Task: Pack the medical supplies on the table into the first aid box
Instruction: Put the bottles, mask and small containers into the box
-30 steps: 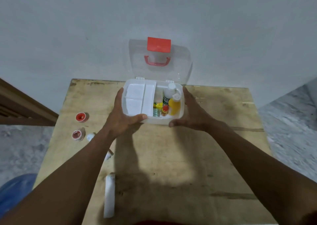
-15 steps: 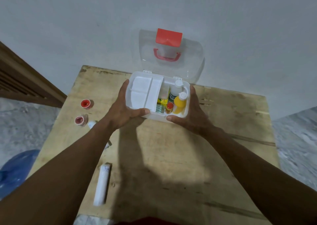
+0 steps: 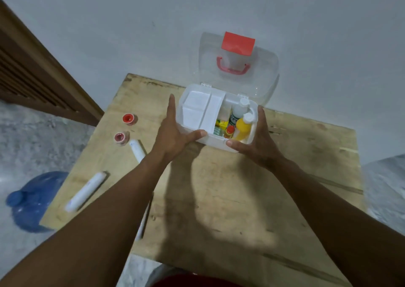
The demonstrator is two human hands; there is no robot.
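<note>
The white first aid box (image 3: pixel 215 141) stands at the far side of the wooden table (image 3: pixel 241 188), its clear lid (image 3: pixel 263 78) with red latch and handle raised against the wall. A white divided tray (image 3: pixel 201 109) fills its left half; a yellow bottle (image 3: pixel 242 128), a white bottle (image 3: pixel 237 112) and small packets fill the right. My left hand (image 3: pixel 175 131) grips the box's left side and my right hand (image 3: pixel 258 140) its right side. Two small red-capped rolls (image 3: pixel 128 119) (image 3: pixel 120 137) and two white tubes (image 3: pixel 137 149) (image 3: pixel 85 191) lie on the table's left.
A grey wall rises right behind the table. A wooden door frame (image 3: pixel 32 67) stands at the left. A blue plastic container (image 3: pixel 32 201) sits on the floor beside the table's left edge. Another white item (image 3: pixel 140 229) shows partly under my left forearm.
The view has swung and moved closer, so the box sits further right in frame. Both hands keep the same hold on the box's sides; the loose items stay where they were.
</note>
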